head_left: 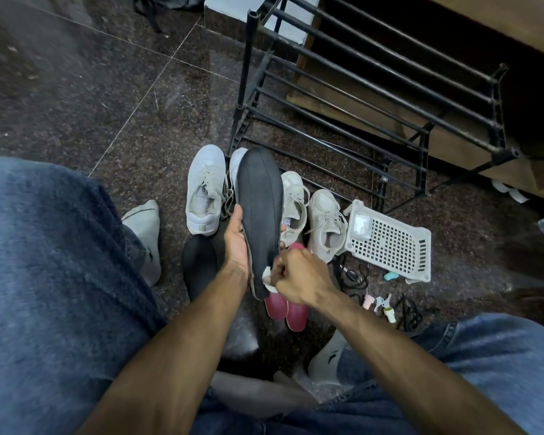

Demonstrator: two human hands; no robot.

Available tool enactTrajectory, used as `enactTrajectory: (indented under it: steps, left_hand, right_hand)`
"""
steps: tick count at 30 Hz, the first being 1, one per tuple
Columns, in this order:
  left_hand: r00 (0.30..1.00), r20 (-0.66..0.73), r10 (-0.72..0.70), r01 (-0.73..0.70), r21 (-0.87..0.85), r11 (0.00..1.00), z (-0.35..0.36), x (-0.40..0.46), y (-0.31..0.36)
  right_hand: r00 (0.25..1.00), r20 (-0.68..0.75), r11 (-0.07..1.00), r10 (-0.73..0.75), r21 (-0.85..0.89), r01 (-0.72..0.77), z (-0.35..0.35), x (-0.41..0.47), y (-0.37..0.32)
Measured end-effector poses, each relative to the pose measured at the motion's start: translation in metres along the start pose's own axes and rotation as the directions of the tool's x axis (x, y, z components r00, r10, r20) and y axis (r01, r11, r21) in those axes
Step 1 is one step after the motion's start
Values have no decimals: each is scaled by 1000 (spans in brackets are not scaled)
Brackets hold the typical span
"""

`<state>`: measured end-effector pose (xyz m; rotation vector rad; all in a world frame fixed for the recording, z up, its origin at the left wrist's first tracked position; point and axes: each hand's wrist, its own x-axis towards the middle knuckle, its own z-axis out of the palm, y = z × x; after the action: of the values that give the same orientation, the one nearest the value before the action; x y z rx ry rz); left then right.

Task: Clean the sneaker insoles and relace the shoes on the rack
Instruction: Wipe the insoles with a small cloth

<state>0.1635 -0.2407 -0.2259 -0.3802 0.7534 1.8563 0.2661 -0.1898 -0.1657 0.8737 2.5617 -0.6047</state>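
I observe the dark grey, flat foam insole [259, 211] held upright above the floor, toe end uppermost, a curved stitch line along its face. The left hand [237, 243] grips its left edge, fingers wrapped behind. The right hand [299, 279] is fisted, pinching a small white wipe [268, 279] against the heel end. White lace-up sneakers [205, 189] stand on the speckled floor beyond. No legible writing on the insole.

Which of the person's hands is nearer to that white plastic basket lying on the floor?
The right. The right hand, gripping a white wipe at the insole's heel, is just beside the basket. The left hand holds the insole's far edge, farther away.
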Motion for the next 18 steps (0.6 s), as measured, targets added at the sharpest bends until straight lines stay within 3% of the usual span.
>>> enactTrajectory:
  steps: [7,14,18]
  left_hand:
    - [999,34,29,-28,-20,999,0,4,13]
    - [998,14,61,-60,-67,996,6,1,4]
    - [997,-23,67,-68,-26,997,5,-1,6]
  right_hand:
    - [991,-128,992,35,125,-19,3,0,-6]
    - [950,-255,948,182,302,-100,-6,16,-2]
    - [981,-192,970,42,244,6,-6,9,-13]
